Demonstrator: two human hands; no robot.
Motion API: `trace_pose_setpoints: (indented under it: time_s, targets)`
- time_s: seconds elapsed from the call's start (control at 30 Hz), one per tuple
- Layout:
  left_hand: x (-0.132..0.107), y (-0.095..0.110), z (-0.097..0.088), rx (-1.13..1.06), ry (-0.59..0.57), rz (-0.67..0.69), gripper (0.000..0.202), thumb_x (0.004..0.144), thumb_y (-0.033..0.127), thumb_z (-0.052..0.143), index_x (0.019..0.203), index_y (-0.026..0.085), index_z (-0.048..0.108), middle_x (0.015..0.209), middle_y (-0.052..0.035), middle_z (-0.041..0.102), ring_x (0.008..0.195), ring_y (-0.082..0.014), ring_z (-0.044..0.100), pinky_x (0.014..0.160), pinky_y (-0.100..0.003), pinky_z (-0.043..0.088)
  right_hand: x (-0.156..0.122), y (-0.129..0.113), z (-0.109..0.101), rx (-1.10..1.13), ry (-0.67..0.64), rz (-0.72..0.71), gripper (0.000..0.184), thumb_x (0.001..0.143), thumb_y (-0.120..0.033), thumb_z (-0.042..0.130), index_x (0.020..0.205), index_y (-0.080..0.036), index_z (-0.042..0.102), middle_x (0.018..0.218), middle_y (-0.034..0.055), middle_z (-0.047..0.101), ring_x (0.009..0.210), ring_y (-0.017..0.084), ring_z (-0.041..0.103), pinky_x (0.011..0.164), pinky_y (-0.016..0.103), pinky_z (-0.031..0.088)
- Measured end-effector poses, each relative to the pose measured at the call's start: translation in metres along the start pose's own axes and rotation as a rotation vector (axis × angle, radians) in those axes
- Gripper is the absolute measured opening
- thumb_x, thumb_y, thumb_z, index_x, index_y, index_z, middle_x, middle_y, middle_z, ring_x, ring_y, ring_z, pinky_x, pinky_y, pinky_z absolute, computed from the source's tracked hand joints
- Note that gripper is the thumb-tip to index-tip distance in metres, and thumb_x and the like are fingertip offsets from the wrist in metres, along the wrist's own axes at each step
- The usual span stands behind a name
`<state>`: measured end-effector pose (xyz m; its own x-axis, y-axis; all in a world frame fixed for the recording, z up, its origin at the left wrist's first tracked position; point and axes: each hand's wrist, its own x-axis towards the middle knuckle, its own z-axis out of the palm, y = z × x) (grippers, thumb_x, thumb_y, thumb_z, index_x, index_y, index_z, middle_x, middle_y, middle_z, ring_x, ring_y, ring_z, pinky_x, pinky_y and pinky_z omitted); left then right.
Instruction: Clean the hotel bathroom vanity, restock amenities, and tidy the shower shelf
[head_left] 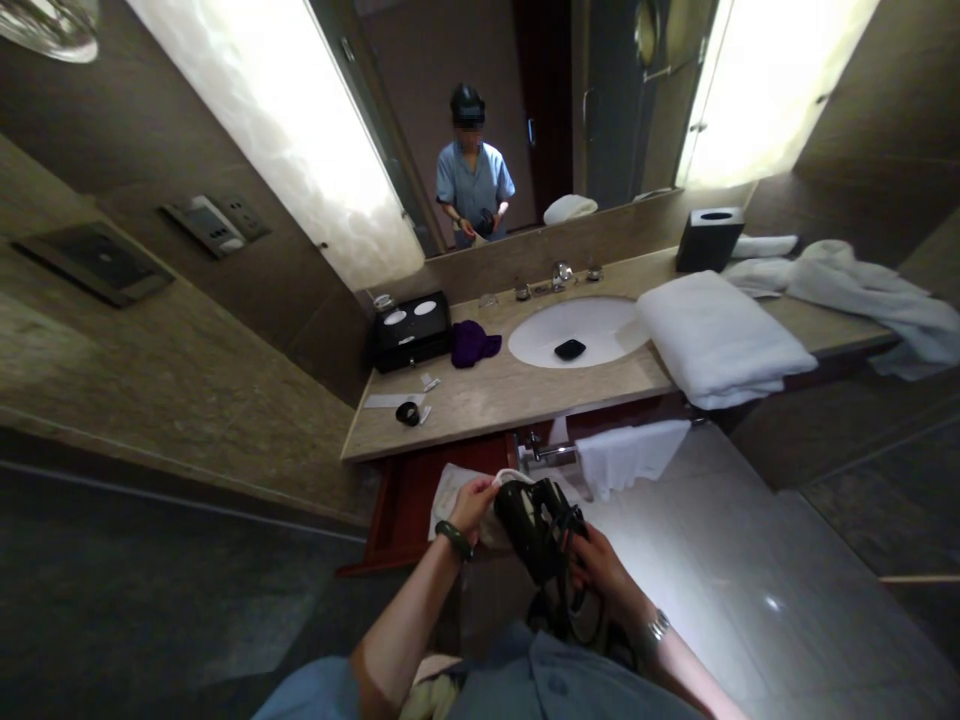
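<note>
My right hand (596, 565) is wrapped round a black hair dryer (525, 530), with a dark cord hanging below it. The hair dryer is tilted in front of my body, above the edge of the pulled-out drawer. At its left side, my left hand (474, 508) pinches the edge of a pale cloth bag (491, 530), where a white drawstring (514, 474) loops up. Much of the bag is hidden behind my left hand and the dryer. Under them the red-brown drawer (394, 520) stands pulled out below the counter.
On the counter (480, 405) are a black box (411, 335), a purple cloth (472, 343), a small black cup (409, 413) and folded white towels (720, 335). A black dish (570, 350) lies in the sink (525, 345). A hand towel (634, 455) hangs below, beside the drawer.
</note>
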<state>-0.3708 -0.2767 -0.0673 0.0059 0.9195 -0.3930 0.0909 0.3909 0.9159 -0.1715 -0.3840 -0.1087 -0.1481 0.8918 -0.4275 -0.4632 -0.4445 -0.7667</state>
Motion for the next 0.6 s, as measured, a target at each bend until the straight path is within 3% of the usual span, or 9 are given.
trace_pose_setpoints:
  time_s: [0.13,0.23,0.33,0.4,0.5,0.6]
  targets:
    - [-0.008,-0.001,0.013,0.149,0.023,0.133,0.024,0.062,0.039,0.074,0.071,0.017,0.070,0.070,-0.0011,0.065,0.073,-0.0169,0.057,0.071,-0.027,0.044,0.017,-0.006,-0.002,-0.379,-0.248,-0.061,0.052,0.068,-0.043,0.073,0.111,-0.017,0.060,0.073,-0.0029,0.061,0.047,0.009,0.047,0.040,0.021,0.035]
    - [-0.022,-0.007,0.018,0.207,0.003,0.189,0.023,0.066,0.039,0.070,0.072,0.017,0.069,0.071,-0.0014,0.063,0.072,-0.0170,0.055,0.070,-0.028,0.043,0.030,-0.012,0.001,-0.381,-0.274,-0.070,0.045,0.067,-0.043,0.072,0.101,-0.016,0.062,0.074,-0.0014,0.062,0.052,0.009,0.049,0.042,0.019,0.035]
    - [-0.036,-0.020,0.008,0.228,0.016,0.184,0.020,0.069,0.037,0.064,0.067,0.017,0.063,0.065,-0.0011,0.058,0.067,-0.0167,0.052,0.068,-0.030,0.042,0.038,-0.010,0.007,-0.179,-0.110,-0.042,0.045,0.066,-0.056,0.072,0.081,-0.019,0.051,0.055,-0.0088,0.044,0.042,0.005,0.035,0.040,0.019,0.032]
    - [-0.039,-0.026,0.000,0.236,0.066,0.172,0.017,0.072,0.033,0.059,0.065,0.017,0.059,0.064,-0.0010,0.056,0.067,-0.0172,0.050,0.069,-0.031,0.042,0.039,-0.005,0.012,-0.094,-0.106,0.008,0.049,0.065,-0.059,0.072,0.076,-0.022,0.044,0.052,-0.0120,0.034,0.040,0.003,0.027,0.039,0.019,0.031]
    - [-0.034,-0.024,-0.005,0.243,0.165,0.195,0.014,0.077,0.029,0.053,0.068,0.019,0.056,0.069,-0.0018,0.055,0.074,-0.0190,0.049,0.077,-0.033,0.041,0.034,-0.002,0.019,-0.218,-0.253,0.035,0.045,0.068,-0.056,0.073,0.084,-0.020,0.049,0.057,-0.0106,0.041,0.041,0.004,0.032,0.039,0.019,0.035]
    - [-0.028,-0.017,-0.002,0.232,0.173,0.225,0.014,0.080,0.028,0.054,0.068,0.021,0.056,0.072,-0.0016,0.055,0.078,-0.0195,0.049,0.082,-0.033,0.039,0.036,-0.003,0.028,-0.421,-0.419,0.021,0.044,0.069,-0.049,0.073,0.096,-0.017,0.059,0.066,-0.0051,0.057,0.044,0.008,0.044,0.038,0.020,0.037]
